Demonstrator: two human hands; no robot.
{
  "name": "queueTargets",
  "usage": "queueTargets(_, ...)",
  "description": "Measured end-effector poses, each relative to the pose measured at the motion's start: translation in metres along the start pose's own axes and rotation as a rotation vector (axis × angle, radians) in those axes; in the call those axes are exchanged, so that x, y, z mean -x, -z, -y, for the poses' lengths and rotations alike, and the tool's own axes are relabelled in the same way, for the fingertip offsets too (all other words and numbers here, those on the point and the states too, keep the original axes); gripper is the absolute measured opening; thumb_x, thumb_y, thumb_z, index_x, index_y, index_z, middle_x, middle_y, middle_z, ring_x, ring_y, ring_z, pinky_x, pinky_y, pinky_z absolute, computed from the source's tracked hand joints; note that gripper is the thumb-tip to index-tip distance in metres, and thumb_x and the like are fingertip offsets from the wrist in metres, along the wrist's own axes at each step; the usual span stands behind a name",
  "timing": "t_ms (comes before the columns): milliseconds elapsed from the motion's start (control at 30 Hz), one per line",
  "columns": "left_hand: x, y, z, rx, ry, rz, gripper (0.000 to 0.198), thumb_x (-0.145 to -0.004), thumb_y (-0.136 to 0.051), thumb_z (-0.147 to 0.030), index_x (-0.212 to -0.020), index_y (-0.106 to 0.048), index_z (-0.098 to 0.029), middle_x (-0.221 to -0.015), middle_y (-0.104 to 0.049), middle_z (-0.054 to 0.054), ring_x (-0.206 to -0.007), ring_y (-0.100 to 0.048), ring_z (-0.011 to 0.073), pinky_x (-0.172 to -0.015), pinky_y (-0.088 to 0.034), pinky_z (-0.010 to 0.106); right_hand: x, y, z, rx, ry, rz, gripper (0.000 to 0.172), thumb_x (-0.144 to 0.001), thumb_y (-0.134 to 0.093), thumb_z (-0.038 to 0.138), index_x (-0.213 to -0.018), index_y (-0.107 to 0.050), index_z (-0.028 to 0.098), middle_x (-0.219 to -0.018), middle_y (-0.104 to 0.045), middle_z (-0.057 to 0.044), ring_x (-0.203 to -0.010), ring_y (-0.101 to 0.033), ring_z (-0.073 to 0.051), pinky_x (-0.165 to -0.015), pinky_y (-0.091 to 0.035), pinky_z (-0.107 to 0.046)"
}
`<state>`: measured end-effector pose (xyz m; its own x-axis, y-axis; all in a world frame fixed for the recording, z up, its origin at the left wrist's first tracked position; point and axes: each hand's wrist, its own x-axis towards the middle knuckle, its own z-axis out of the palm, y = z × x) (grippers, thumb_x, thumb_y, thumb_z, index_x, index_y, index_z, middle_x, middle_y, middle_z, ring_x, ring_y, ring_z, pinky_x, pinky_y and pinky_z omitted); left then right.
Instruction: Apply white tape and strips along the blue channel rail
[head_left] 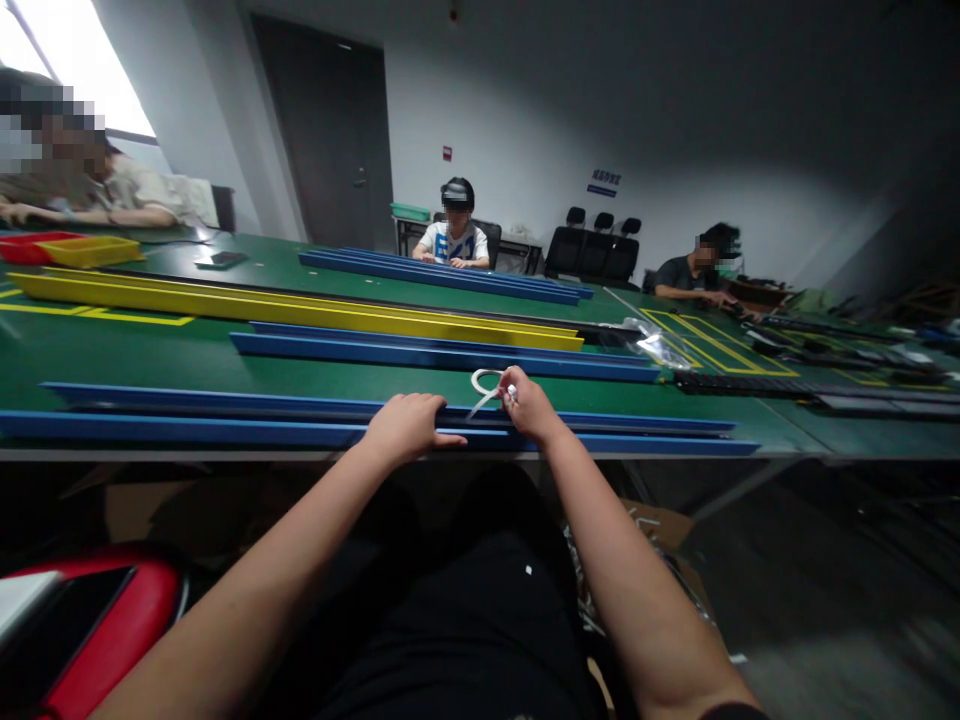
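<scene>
The near rail (225,430) lies along the front edge of the table (150,355) and serves as the landmark. A second rail (225,402) lies just behind it, touching or nearly so. The left hand (409,425) rests on top of the near rail, about its middle. The right hand (529,402) sits just right of the left hand, over both rails, pinching a looped tie (486,385) that stands behind the near rail. Farther behind lie a third rail (442,355), then a long channel (300,310). Behind and right of the near rail's right end lies a plastic bag (660,348). Trays (67,248) sit far behind its left end.
</scene>
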<state>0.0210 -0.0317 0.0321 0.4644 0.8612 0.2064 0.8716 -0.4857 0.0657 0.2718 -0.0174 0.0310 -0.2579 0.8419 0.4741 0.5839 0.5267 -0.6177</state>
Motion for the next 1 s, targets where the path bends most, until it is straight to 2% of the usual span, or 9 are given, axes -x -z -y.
queueTargets(133, 0.014, 0.006, 0.041, -0.016, 0.031, 0.021, 0.081, -0.068, -0.051, -0.082, -0.124, -0.059, -0.024, -0.122, -0.067, 0.011, -0.110, -0.061, 0.0319, -0.091, -0.044, 0.038, -0.004, 0.005, -0.002, 0.092, 0.141, -0.070, 0.028, -0.082, -0.040, 0.012, -0.101, -0.058, 0.019, -0.092, -0.061, -0.004, -0.085, -0.056, -0.016, -0.081, -0.044, -0.029)
queueTargets(233, 0.021, 0.007, 0.053, -0.018, 0.035, 0.020, 0.081, -0.069, -0.052, -0.081, -0.126, -0.059, -0.024, -0.123, -0.067, 0.011, -0.111, -0.061, 0.0318, -0.093, -0.043, 0.038, -0.002, 0.001, -0.001, 0.239, 0.139, -0.030, 0.020, -0.083, -0.041, 0.016, -0.088, -0.060, 0.020, -0.090, -0.060, -0.005, -0.086, -0.055, -0.018, -0.080, -0.043, -0.029)
queueTargets(333, 0.023, 0.007, 0.049, -0.037, 0.024, -0.018, 0.079, -0.071, -0.051, -0.080, -0.125, -0.059, -0.023, -0.120, -0.068, 0.012, -0.110, -0.061, 0.0323, -0.094, -0.042, 0.040, 0.005, -0.006, 0.004, 0.435, 0.115, 0.011, 0.009, -0.083, -0.050, 0.025, -0.083, -0.058, 0.021, -0.088, -0.058, -0.005, -0.080, -0.052, -0.018, -0.070, -0.041, -0.027)
queueTargets(433, 0.024, 0.005, 0.043, -0.067, 0.007, -0.054, 0.076, -0.074, -0.050, -0.078, -0.124, -0.060, -0.021, -0.118, -0.068, 0.013, -0.108, -0.061, 0.0324, -0.093, -0.042, 0.041, 0.010, -0.008, 0.008, 0.506, 0.132, 0.035, 0.016, -0.086, -0.053, 0.036, -0.080, -0.056, 0.022, -0.085, -0.057, -0.004, -0.075, -0.050, -0.017, -0.065, -0.037, -0.026)
queueTargets(533, 0.025, 0.003, 0.042, -0.076, 0.003, -0.064, 0.075, -0.074, -0.050, -0.077, -0.123, -0.060, -0.021, -0.116, -0.069, 0.012, -0.107, -0.062, 0.0323, -0.093, -0.042, 0.040, 0.011, -0.007, 0.006, 0.465, 0.096, 0.016, 0.021, -0.089, -0.051, 0.040, -0.078, -0.055, 0.022, -0.081, -0.058, -0.003, -0.071, -0.049, -0.016, -0.063, -0.035, -0.025)
queueTargets(667, 0.024, 0.003, 0.045, -0.067, 0.013, -0.045, 0.075, -0.074, -0.050, -0.078, -0.124, -0.059, -0.021, -0.118, -0.068, 0.012, -0.109, -0.061, 0.0319, -0.094, -0.041, 0.040, 0.008, -0.007, 0.000, 0.338, -0.008, -0.034, 0.013, -0.090, -0.049, 0.031, -0.095, -0.058, 0.023, -0.083, -0.063, -0.002, -0.070, -0.054, -0.016, -0.064, -0.037, -0.025)
queueTargets(800, 0.020, 0.005, 0.044, -0.042, 0.039, 0.024, 0.077, -0.073, -0.051, -0.077, -0.125, -0.057, -0.020, -0.120, -0.067, 0.014, -0.113, -0.059, 0.0330, -0.096, -0.039, 0.040, 0.006, -0.008, -0.003, 0.208, -0.021, -0.034, 0.037, -0.081, -0.048, 0.011, -0.114, -0.057, 0.025, -0.103, -0.068, -0.003, -0.088, -0.061, -0.018, -0.078, -0.043, -0.028)
queueTargets(867, 0.016, 0.006, 0.038, -0.037, 0.057, 0.063, 0.077, -0.073, -0.051, -0.077, -0.126, -0.056, -0.021, -0.120, -0.066, 0.015, -0.114, -0.057, 0.0336, -0.097, -0.038, 0.042, 0.004, -0.007, -0.004, 0.180, -0.020, -0.037, 0.039, -0.078, -0.045, 0.007, -0.108, -0.061, 0.024, -0.105, -0.068, -0.003, -0.092, -0.061, -0.019, -0.082, -0.043, -0.029)
queueTargets(1000, 0.005, 0.003, 0.008, 0.000, 0.021, 0.076, 0.070, -0.076, -0.052, -0.073, -0.124, -0.055, -0.022, -0.124, -0.064, 0.014, -0.117, -0.055, 0.0318, -0.100, -0.034, 0.044, 0.002, -0.004, -0.006, 0.143, -0.023, -0.045, 0.028, -0.079, -0.041, 0.011, -0.092, -0.063, 0.022, -0.092, -0.067, -0.002, -0.085, -0.059, -0.017, -0.077, -0.043, -0.027)
